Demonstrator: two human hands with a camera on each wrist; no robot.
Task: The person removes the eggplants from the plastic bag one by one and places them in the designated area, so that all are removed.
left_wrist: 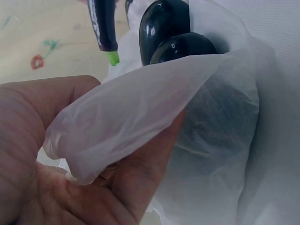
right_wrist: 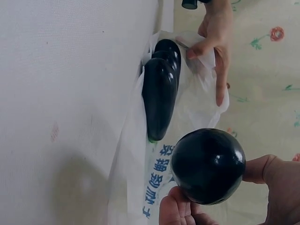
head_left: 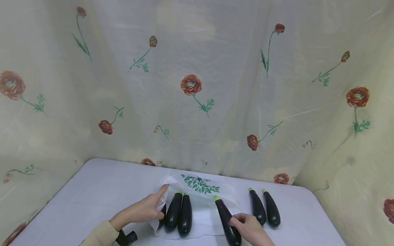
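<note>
My right hand (head_left: 247, 227) grips a dark eggplant (head_left: 228, 225) with a bright green stem end, tilted over the right part of a white plastic bag (head_left: 207, 219). Its rounded bottom faces the camera in the right wrist view, between thumb and fingers. With thumb and fingers, my left hand (head_left: 146, 208) holds up the left edge of the bag; the thin film (left_wrist: 122, 117) drapes between them in the left wrist view. Several eggplants (head_left: 186, 215) lie side by side within the bag, the leftmost partly hidden by the left hand. Green leaf print (head_left: 199, 184) marks the bag's far part.
Two more eggplants (head_left: 271, 209) lie side by side on the white table (head_left: 110, 185), right of the bag. A flower-patterned curtain (head_left: 219, 101) hangs behind and beside the table. A black wrist device (head_left: 126, 239) sits beneath the left wrist.
</note>
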